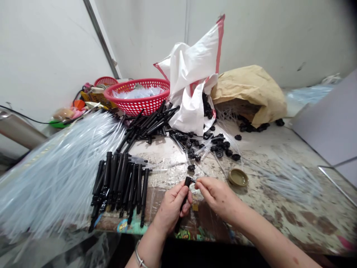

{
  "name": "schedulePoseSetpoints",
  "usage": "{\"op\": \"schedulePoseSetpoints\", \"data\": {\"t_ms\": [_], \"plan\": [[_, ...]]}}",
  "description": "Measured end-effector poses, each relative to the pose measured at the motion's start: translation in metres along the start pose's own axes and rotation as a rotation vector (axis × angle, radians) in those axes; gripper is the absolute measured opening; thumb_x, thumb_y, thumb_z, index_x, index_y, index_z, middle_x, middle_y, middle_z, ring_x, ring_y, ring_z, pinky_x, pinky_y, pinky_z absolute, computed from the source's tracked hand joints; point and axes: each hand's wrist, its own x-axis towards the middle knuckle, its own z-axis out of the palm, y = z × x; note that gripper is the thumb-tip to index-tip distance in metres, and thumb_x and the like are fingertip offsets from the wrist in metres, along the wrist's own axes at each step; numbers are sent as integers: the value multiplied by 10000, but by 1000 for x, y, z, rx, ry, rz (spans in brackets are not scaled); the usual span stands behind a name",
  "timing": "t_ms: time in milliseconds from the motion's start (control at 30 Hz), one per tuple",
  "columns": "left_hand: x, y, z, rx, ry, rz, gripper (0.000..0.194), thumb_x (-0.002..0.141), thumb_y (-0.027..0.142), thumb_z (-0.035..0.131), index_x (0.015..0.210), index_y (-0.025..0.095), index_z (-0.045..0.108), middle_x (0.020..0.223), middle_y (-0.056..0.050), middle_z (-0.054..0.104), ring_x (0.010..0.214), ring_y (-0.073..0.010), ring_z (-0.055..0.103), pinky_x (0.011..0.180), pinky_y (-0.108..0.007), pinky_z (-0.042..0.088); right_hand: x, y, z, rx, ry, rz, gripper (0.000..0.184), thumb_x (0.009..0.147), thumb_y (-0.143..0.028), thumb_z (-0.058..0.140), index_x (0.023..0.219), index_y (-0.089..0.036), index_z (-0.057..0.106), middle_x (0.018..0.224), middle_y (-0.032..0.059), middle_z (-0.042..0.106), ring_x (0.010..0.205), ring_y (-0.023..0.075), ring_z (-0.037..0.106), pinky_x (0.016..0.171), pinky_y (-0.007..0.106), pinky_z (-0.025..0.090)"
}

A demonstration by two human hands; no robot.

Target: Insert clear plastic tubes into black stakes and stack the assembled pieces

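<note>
My left hand (177, 204) is wrapped around a black plastic tube (184, 197), held at a tilt over the table's front edge. At its top end a short thin piece (192, 180) sticks out sideways. The fingertips of my right hand (213, 191) are pinched around that side piece; what else lies between them is hidden. To the left, a stack of similar black tubes (119, 182) lies along the table edge. Just beyond my hands sits a small black knob-like part (191, 168). A small olive dish (238, 177) with clear liquid stands beyond my right wrist.
Long clear thin tubes (64, 163) cover the left side. More black tubes (147, 123) lie before a red basket (136, 96). Black caps (220, 143) spill near a white sack (192, 63) and a brown paper bag (251, 89). Short clear tubes (292, 182) lie at right.
</note>
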Motion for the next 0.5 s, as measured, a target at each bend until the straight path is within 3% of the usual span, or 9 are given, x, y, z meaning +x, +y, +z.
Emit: {"op": "schedulePoseSetpoints", "data": {"t_ms": [167, 300, 400, 500], "plan": [[1, -2, -1, 4, 6, 9, 278, 815, 417, 532, 750, 147, 529, 577, 56, 470, 374, -19, 290, 329, -150, 199, 3, 4, 6, -6, -8, -9, 297, 883, -293, 277, 682, -198, 475, 642, 45, 573, 606, 175, 545, 572, 280, 398], [-2, -7, 2, 198, 40, 69, 319, 852, 448, 454, 752, 156, 531, 462, 80, 411, 346, -37, 329, 334, -153, 242, 4, 11, 9, 104, 23, -25, 335, 893, -318, 278, 739, -191, 547, 689, 59, 626, 646, 184, 583, 611, 295, 450], [-8, -2, 3, 362, 156, 169, 348, 866, 463, 414, 885, 152, 571, 570, 39, 518, 358, -43, 396, 341, -168, 302, 7, 11, 7, 211, 69, -31, 348, 904, -371, 306, 921, -185, 599, 881, 89, 671, 812, 202, 616, 734, 324, 482], [-19, 24, -12, 455, 422, 336, 387, 856, 461, 440, 1088, 172, 552, 724, -5, 586, 435, -76, 488, 381, -197, 375, 10, 9, 5, 252, 115, -18, 367, 905, -411, 331, 1043, -187, 586, 1043, 105, 646, 967, 223, 591, 842, 363, 465]]}}
